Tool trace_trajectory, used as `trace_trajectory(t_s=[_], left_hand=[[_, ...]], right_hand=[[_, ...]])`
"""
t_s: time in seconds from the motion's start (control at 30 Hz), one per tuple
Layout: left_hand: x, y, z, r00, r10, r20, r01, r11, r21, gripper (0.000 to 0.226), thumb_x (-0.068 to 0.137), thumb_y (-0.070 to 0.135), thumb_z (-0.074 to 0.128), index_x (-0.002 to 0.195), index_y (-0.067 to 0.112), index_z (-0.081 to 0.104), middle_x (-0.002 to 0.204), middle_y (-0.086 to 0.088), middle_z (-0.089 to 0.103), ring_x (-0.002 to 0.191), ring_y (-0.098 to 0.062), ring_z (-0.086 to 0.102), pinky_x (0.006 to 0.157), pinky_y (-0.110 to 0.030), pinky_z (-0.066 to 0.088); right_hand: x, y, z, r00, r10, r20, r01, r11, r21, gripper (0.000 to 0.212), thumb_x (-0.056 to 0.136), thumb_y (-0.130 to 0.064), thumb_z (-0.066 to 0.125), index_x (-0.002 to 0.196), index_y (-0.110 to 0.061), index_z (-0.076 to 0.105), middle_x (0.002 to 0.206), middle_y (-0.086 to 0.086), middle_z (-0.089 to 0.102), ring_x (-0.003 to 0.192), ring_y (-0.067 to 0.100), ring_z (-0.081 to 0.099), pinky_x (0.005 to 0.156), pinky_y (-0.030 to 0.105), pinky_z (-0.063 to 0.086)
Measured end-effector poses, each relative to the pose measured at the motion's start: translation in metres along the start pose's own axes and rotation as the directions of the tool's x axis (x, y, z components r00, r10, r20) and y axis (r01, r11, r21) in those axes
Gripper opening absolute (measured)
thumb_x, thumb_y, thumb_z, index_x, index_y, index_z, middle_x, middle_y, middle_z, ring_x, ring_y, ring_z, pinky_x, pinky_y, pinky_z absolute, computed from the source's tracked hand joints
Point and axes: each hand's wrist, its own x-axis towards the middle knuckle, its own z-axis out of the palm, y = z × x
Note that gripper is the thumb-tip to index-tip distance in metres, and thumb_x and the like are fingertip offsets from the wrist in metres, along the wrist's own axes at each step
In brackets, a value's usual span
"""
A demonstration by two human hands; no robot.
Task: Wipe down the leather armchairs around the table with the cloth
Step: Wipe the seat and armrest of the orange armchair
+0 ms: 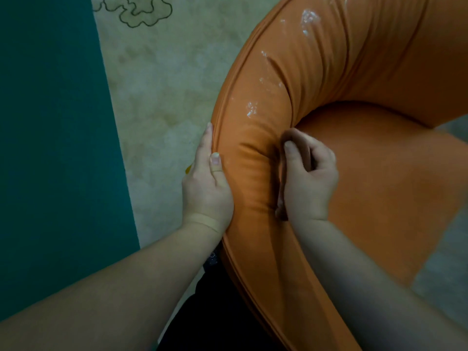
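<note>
The right hand (307, 178) clenches a brown cloth (281, 171) on the curved orange leather armchair (354, 72); the left hand (206, 188) lies flat along its left outer edge, released.

My left hand (206, 188) resting on the orange armchair (354, 72) back's outer edge, my right hand (307, 178) gripping a brown cloth (298, 140) against its inner curve, beige carpet (164, 79) below

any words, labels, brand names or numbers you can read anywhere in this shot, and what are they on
None: no readable text shows in this view.
The orange leather armchair carries no visible tag or logo, only shiny wet streaks.
The brown cloth gripped in the right hand is plain.
The beige carpet bears a dark outlined cloud-like pattern, not lettering.
</note>
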Motion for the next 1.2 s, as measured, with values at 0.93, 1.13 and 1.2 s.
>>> trace_trajectory(t_s=[0.93,1.13,1.2], left_hand=[[0.0,0.001,-0.001,1.0,-0.031,-0.004,0.031,0.999,0.037,0.045,0.103,0.025,0.03,0.147,0.034,0.033,0.143,0.003,0.047,0.102,0.021,0.031,0.08,0.012,0.021],[0.001,-0.001,0.0,1.0,-0.011,-0.018,0.012,1.0,0.024,0.044,0.103,0.024,0.031,0.147,0.033,0.034,0.132,0.015,0.045,0.1,0.026,0.028,0.078,0.012,0.02],[0.002,-0.001,0.0,1.0,-0.006,-0.021,0.006,1.0,0.017,0.044,0.103,0.025,0.031,0.147,0.032,0.034,0.126,0.02,0.041,0.098,0.032,0.027,0.078,0.012,0.02]], right_hand=[[-0.011,0.021,0.0,0.924,-0.313,0.22,0.338,0.937,-0.09,0.013,0.079,-0.008,0.078,0.088,-0.01,0.07,0.109,0.014,0.052,0.102,0.02,0.059,0.09,0.029,0.051],[0.01,0.006,0.027,0.96,-0.276,0.043,0.279,0.955,-0.099,0.009,0.079,-0.018,0.079,0.083,-0.013,0.072,0.106,0.004,0.049,0.097,0.011,0.057,0.089,0.017,0.047],[0.009,0.008,0.026,0.97,-0.24,0.048,0.243,0.966,-0.084,0.009,0.081,-0.016,0.077,0.085,-0.012,0.072,0.107,0.002,0.048,0.099,0.006,0.055,0.089,0.012,0.043]])
